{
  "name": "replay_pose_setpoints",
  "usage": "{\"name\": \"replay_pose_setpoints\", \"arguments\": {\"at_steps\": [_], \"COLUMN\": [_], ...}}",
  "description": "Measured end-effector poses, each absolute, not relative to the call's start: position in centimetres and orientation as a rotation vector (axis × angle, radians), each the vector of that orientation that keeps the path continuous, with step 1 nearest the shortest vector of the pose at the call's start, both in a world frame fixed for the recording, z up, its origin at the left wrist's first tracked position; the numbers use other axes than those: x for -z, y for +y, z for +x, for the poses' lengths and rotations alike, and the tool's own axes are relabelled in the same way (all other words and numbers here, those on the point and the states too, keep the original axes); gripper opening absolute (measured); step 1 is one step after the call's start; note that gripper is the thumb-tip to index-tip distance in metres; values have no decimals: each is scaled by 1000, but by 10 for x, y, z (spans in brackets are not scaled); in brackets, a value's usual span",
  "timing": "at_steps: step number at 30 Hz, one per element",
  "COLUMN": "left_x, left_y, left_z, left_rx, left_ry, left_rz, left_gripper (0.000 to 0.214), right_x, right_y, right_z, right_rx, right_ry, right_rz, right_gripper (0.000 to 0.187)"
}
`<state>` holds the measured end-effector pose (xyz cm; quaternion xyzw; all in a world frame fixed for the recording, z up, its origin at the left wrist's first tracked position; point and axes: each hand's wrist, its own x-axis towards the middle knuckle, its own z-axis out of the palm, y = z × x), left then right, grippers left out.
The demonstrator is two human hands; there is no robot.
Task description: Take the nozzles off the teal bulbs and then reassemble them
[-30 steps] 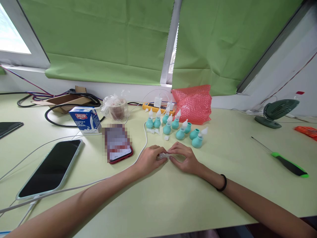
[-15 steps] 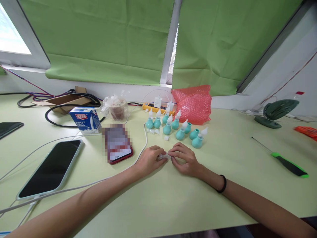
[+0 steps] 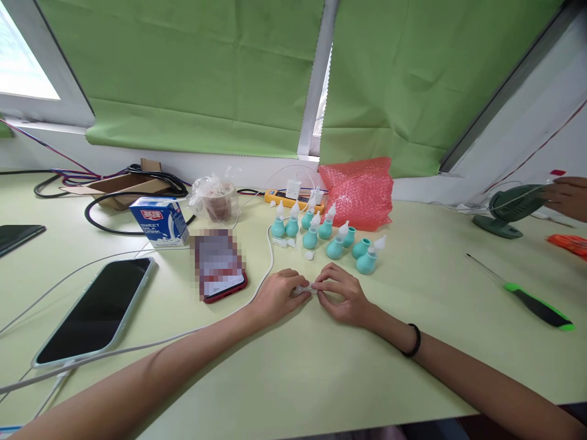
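Observation:
My left hand (image 3: 276, 295) and my right hand (image 3: 342, 294) rest on the pale green table (image 3: 293, 373), fingertips meeting. Between them they pinch a small clear plastic piece (image 3: 306, 289); both hands are closed on it. Just beyond my hands stand several teal rubber bulbs with white tips (image 3: 321, 235). One bulb (image 3: 365, 261) lies nearest my right hand, and a loose white tip (image 3: 309, 255) lies in front of the group.
A red phone (image 3: 219, 269) and a white cable (image 3: 263, 272) lie left of my hands; a larger dark phone (image 3: 94, 310) lies further left. A milk carton (image 3: 158, 221), pink bubble wrap (image 3: 360, 190), a green-handled screwdriver (image 3: 527, 295) and a small fan (image 3: 509, 208) are around. Another person's hand (image 3: 568, 197) reaches at the fan.
My hands have hardly moved and keep pinching the clear piece. Another person's hand has come into view at the far right by the fan.

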<state>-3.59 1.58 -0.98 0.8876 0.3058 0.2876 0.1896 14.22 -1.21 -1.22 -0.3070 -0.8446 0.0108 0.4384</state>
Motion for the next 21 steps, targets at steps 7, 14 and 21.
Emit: {"name": "replay_pose_setpoints", "arguments": {"at_steps": [7, 14, 21], "left_x": [9, 7, 8], "left_y": [15, 13, 14], "left_z": [-36, -35, -35], "left_rx": [-790, -760, -757], "left_ry": [906, 1005, 1012], "left_rz": [2506, 2464, 2430], "left_gripper": [13, 15, 13], "right_x": [12, 11, 12], "right_y": [-12, -13, -12], "right_z": [142, 141, 141], "right_rx": [-66, -88, -88], "right_ry": [-2096, -2100, -2130], "right_rz": [-777, -776, -785], "right_gripper": [26, 32, 40]}}
